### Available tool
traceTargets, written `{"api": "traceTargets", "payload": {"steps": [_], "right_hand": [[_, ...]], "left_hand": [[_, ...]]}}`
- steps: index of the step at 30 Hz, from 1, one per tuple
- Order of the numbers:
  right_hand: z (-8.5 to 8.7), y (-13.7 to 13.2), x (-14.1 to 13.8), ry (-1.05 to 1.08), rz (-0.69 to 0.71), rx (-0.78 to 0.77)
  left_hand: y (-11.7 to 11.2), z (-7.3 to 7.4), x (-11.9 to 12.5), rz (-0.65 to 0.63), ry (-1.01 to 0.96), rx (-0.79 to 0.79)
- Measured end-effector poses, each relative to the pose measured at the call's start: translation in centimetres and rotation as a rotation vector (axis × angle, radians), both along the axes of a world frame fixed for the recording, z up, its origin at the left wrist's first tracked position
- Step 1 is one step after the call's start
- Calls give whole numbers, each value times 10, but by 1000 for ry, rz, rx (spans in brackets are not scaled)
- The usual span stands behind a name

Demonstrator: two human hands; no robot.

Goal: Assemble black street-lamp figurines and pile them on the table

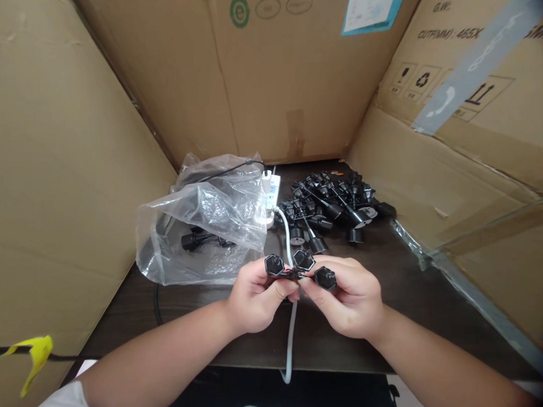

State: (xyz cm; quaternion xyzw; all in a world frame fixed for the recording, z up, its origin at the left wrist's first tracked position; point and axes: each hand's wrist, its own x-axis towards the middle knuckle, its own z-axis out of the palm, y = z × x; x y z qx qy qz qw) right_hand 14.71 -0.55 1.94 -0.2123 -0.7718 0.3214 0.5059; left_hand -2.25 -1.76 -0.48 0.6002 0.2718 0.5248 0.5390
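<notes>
The left grip (258,301) and right grip (349,299) clamp black hexagonal plastic connectors (303,261). They look light and stiff, best held by their stems.

The hands (257,297) (348,302) can pass right over the dark tabletop (393,300); a plastic bag (200,224) blocks left (cardboard walls (72,176) beyond).

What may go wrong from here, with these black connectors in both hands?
The three black connectors, pinched by the left hand and the right hand, sit right above the white cable, so a slip might snag it and tug the power strip. A dropped connector could also get mixed up with the similar black plugs lying nearby.
</notes>
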Motion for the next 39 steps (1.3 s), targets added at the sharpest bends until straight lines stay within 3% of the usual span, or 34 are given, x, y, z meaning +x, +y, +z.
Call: {"api": "traceTargets", "payload": {"steps": [13, 21, 25, 28, 31, 33, 36, 39], "right_hand": [[1, 2, 2, 8, 50, -24], [2, 2, 1, 20, 74, -77], [4, 6, 3, -3, 84, -123], [3, 11, 10, 9, 54, -115], [1, 22, 18, 11, -47, -90], [-1, 32, 26, -19, -187, -23], [-4, 53, 42, -104, -526, 87], [-9, 73, 60, -282, -874, 86]], "left_hand": [[2, 1, -6, 41, 79, 211], [2, 1, -5, 49, 85, 190], [8, 10, -12, 79, 229, 225], [18, 24, -26, 74, 324, 417], [25, 38, -49, 45, 418, 658], [25, 44, -68, 81, 531, 711], [20, 46, -102, 130, 728, 713], [18, 36, -137, 233, 1005, 627]]}}
